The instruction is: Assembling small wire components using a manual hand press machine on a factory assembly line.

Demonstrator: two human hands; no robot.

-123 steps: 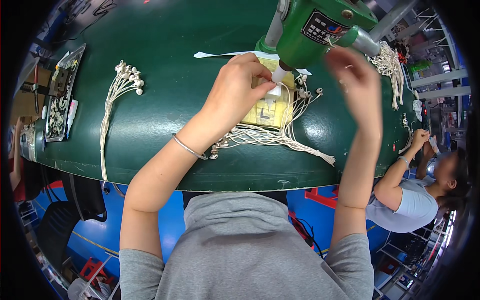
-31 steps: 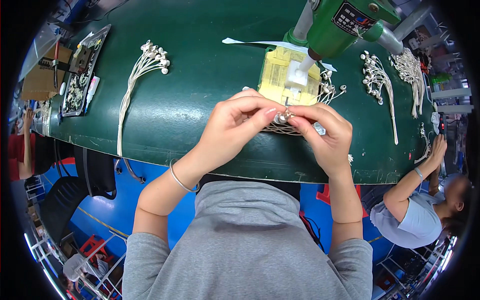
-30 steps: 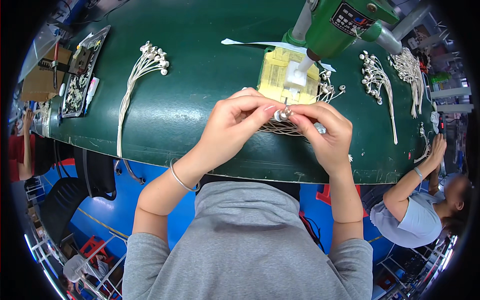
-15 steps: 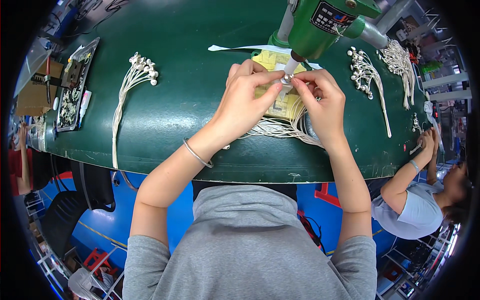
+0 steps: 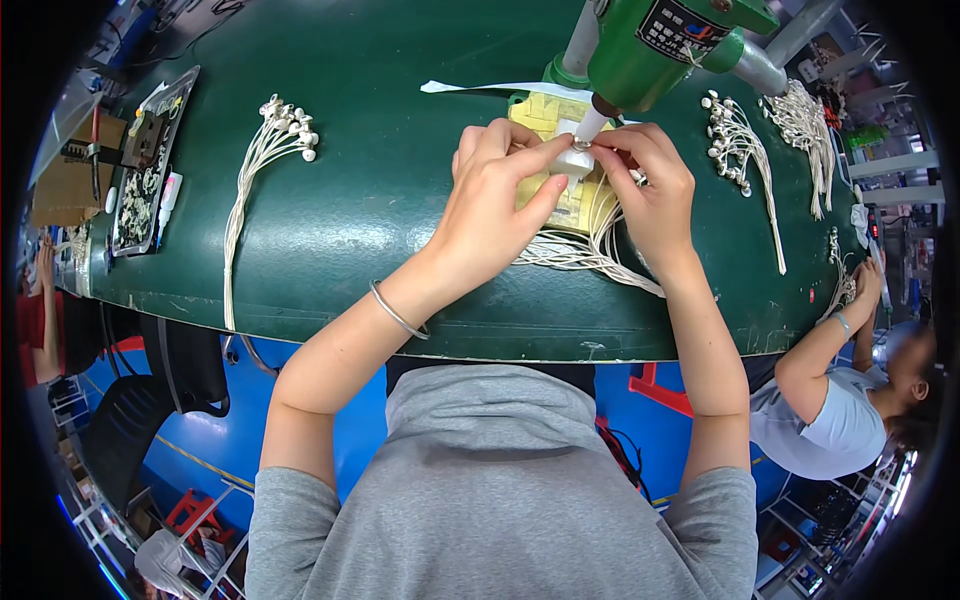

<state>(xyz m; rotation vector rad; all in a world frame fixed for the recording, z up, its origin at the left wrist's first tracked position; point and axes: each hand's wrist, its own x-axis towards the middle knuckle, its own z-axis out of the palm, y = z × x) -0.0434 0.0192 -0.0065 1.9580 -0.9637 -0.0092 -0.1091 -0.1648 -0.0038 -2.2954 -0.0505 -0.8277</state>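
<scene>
My left hand [image 5: 493, 200] has its index fingertip on a small silvery round piece [image 5: 581, 144], while its thumb stands apart below. My right hand [image 5: 657, 200] pinches that piece from the other side with thumb and index finger. The piece sits at a white block [image 5: 573, 163], right under the white tip [image 5: 591, 124] of a green hand press [image 5: 632, 62]. Yellow tape covers the press base [image 5: 540, 112]. White cords [image 5: 585, 253] run under my hands, and a knob-like end shows beside my right fingers. Fingertips partly hide the small piece.
A bundle of white cords with round ends [image 5: 240, 215] lies left; another bundle [image 5: 742, 145] lies right, near a larger pile [image 5: 805, 125]. A tray of small parts [image 5: 150, 175] and a white bottle [image 5: 170, 200] stand far left. A co-worker [image 5: 840, 400] sits at right.
My left thumb has moved down, away from the index fingertip, uncovering more of the white block. The view has shifted slightly. The co-worker's arm at right has moved a little.
</scene>
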